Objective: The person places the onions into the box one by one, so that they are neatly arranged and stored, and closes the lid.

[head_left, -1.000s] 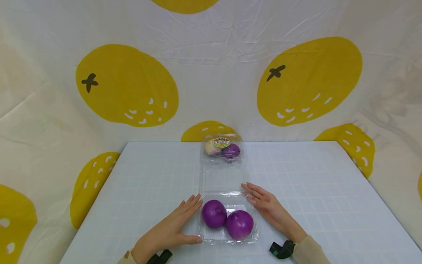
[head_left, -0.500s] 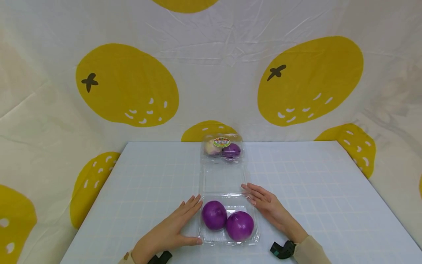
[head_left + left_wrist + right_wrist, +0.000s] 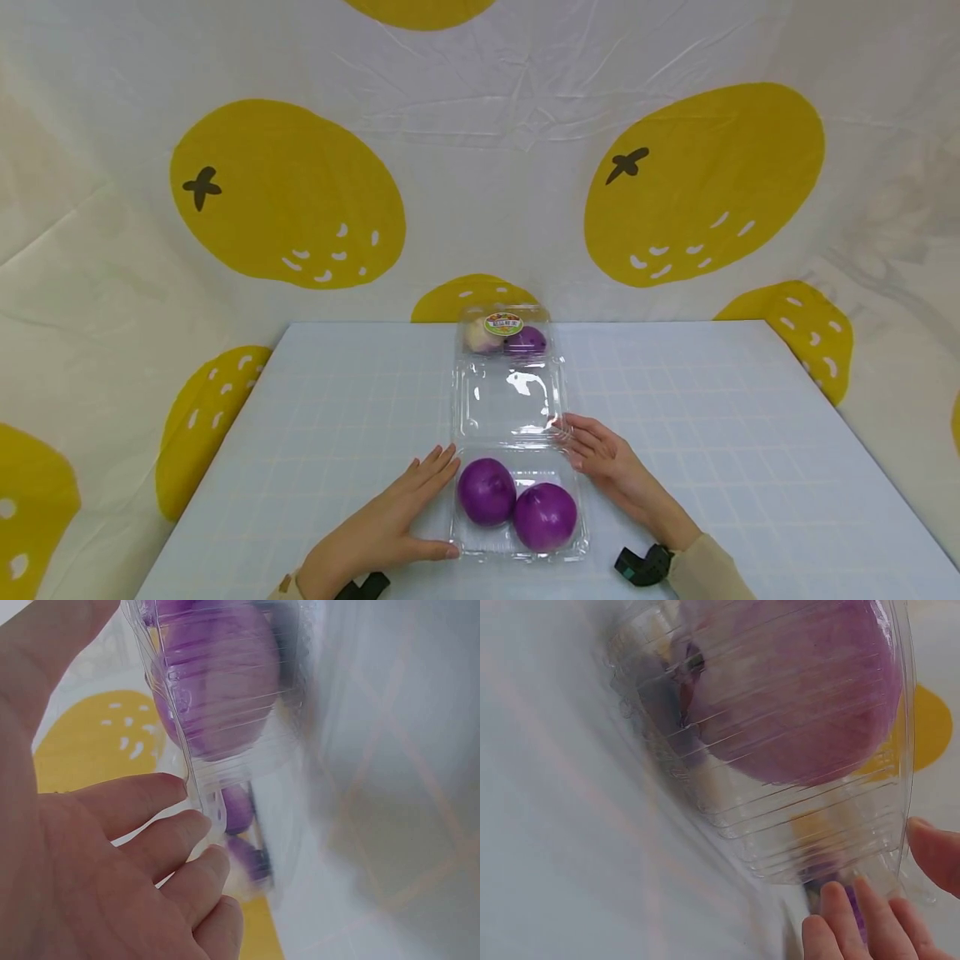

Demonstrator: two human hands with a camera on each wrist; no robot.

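A clear plastic clamshell box [image 3: 480, 550] stands near me with two glossy purple onions [image 3: 546, 517] in its base. Its lid [image 3: 480, 408] leans up and away from me on the far side. My left hand [image 3: 390, 523] lies along the left wall, fingers extended, the thumb by the near left corner. At the hinge's right end, the right hand [image 3: 615, 471] has its loosely extended fingertips overlapping the lid's edge. In the right wrist view, an onion [image 3: 787, 690] shows through the ribbed wall, with the thumb [image 3: 936, 851] next to the rim.
Behind the lid, at the table's far edge, sits another clear box with a green-and-red label [image 3: 503, 324], holding a purple vegetable [image 3: 527, 341] and a pale one [image 3: 482, 337]. A white sheet with yellow fruit prints [image 3: 288, 196] hangs behind the white table [image 3: 360, 392].
The lid, lying flat behind the base before, has tipped up slightly and catches more glare. My right fingertips are now behind its edge. The left hand has barely moved.
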